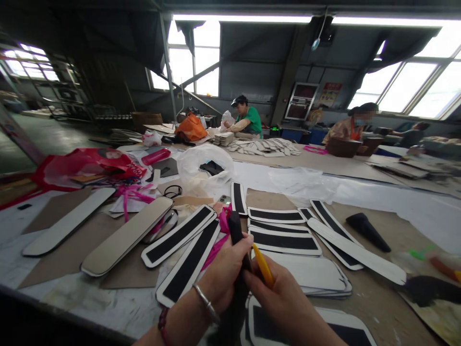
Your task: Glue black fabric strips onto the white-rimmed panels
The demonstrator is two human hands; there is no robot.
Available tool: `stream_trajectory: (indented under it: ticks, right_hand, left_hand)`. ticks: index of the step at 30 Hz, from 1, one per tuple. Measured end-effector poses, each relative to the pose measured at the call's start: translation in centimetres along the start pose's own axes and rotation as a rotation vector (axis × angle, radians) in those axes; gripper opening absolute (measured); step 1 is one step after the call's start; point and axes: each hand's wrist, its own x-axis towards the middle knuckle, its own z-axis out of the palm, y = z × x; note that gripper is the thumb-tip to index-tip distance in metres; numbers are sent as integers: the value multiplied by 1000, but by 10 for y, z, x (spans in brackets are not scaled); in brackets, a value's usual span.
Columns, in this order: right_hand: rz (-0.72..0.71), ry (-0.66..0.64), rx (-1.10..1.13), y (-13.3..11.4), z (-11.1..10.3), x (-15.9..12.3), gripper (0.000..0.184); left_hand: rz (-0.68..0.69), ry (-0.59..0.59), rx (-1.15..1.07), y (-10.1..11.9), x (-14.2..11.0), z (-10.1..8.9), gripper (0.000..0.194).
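Closed around a dark strip of material point(235, 226), my left hand point(227, 262) wears a metal bangle and a beaded bracelet. My right hand point(279, 283) grips a yellow-handled tool point(263, 265), whose working end is hidden at the dark strip. Both hands meet close together in front of me, the right thumb near the strip. Bright pink cloth point(224, 220) lies just behind the left hand. Around the hands are white curved panels with black centres, such as one panel point(284, 240) to the right and another panel point(190, 264) to the left.
Plain pale panels point(127, 235) lie on brown board at left. A stack of panels point(306, 274) sits at right, near a dark cone-shaped piece point(367, 231). Behind are a clear plastic bag point(187, 161), a red bag point(90, 163) and a phone point(225, 199). Two people work at the far table.
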Motion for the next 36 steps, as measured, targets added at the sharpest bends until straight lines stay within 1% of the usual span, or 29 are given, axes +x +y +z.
stream_trajectory:
  ticks: [2,5,7,10,13,15,17,19,22,26,28,30,31,32,34,35,36]
  right_hand:
    - [15,-6,4,-3,-8,-2,20]
    - [59,-16,-12,-5,-20,-4,22]
    - [74,-18,-41,-3,-25,-4,23]
    - [81,-28,-110,2,-29,-3,22]
    - [95,-23,-224,4,-34,-2,18]
    - [105,-31,-279,5,-39,-3,16]
    - [113,-69,-306,5,-43,-4,14]
    - [128,-111,-351,7,-46,-5,13]
    - [148,-150,-450,15,-49,-9,13]
    - [136,-180,-528,26,-51,-21,13]
    - [101,-238,-512,28,-53,-26,17]
    - [69,-277,-436,26,-56,-27,28]
    - [57,-257,-391,23,-56,-26,32]
    - [41,-206,-350,20,-56,-25,35]
    - [7,-91,-262,14,-53,-20,33]
    - [4,-70,-205,12,-50,-17,30]
    - [10,-78,-136,10,-47,-15,28]
  left_hand:
    - [-32,-55,7,0,-1,-4,27]
    - [-21,-89,120,-1,-1,-12,33]
    - [-20,-139,176,-2,-1,-19,36]
    - [-65,-240,143,-5,-1,-26,38]
    - [-111,-317,122,-7,0,-32,34]
    - [-144,-311,119,-8,1,-35,32]
    - [-161,-279,93,-10,2,-38,31]
    - [-168,-271,30,-11,2,-41,30]
    - [-184,-276,-66,-13,5,-46,30]
    - [-165,-217,-142,-16,8,-51,34]
    - [-161,-185,-138,-17,7,-51,34]
    - [-167,-173,-74,-17,4,-47,32]
    - [-169,-176,-28,-17,2,-44,29]
    - [-172,-187,16,-17,-1,-40,27]
    - [-180,-222,75,-16,-6,-31,23]
    - [-187,-235,86,-16,-9,-27,22]
    - [-189,-243,92,-15,-11,-23,22]
